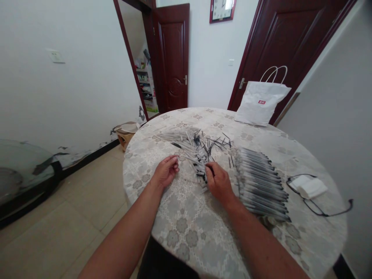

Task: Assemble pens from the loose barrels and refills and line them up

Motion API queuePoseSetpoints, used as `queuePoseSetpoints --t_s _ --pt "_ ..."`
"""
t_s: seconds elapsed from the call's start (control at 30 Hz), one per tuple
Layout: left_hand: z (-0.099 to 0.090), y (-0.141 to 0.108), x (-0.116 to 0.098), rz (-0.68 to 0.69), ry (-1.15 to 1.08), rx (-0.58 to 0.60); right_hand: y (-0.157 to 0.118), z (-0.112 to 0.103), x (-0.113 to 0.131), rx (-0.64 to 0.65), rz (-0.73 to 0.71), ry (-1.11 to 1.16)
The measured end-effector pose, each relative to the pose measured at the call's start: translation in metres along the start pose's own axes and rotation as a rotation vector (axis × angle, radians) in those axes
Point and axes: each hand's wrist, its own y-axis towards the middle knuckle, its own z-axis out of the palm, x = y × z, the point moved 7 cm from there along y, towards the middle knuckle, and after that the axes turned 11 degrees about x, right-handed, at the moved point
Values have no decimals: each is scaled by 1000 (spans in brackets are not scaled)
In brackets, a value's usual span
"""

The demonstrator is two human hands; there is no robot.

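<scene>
My left hand (167, 171) is closed in a pinch just left of the loose pile. Something small and pale may be at its fingertips, too small to name. Beside the pile's near end, my right hand (218, 181) has its fingers curled shut, and what they hold is hidden. Between and beyond the hands lie loose clear pen barrels (171, 136) and small black pen parts (200, 170). Thin dark sticks (222, 143) are scattered behind. To the right of my right hand, a neat row of pens (261, 182) with dark ends lies side by side.
A round table with a patterned tablecloth (186, 228) holds everything. At the right lie black-framed glasses (315, 213) and folded white tissue (312, 187). A white paper bag (261, 102) stands at the back right. Left of the table is a wooden stool (124, 137).
</scene>
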Motion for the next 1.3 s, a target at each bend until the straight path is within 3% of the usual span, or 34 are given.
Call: queuePoseSetpoints --t_s 0.3,0.63,0.9,1.03,1.3 --pt "2 5 12 -66 -186 68 0 11 3 78 6 -70" --pt "6 2 11 -79 -124 103 1 14 0 105 17 -93" --pt "12 -3 9 -121 -52 118 2 -7 -9 -63 31 -84" --pt "13 -2 9 -97 -83 140 0 -19 -18 -162 130 -28" --pt "6 -2 7 -32 -121 34 -3 -4 -21 -108 226 213"
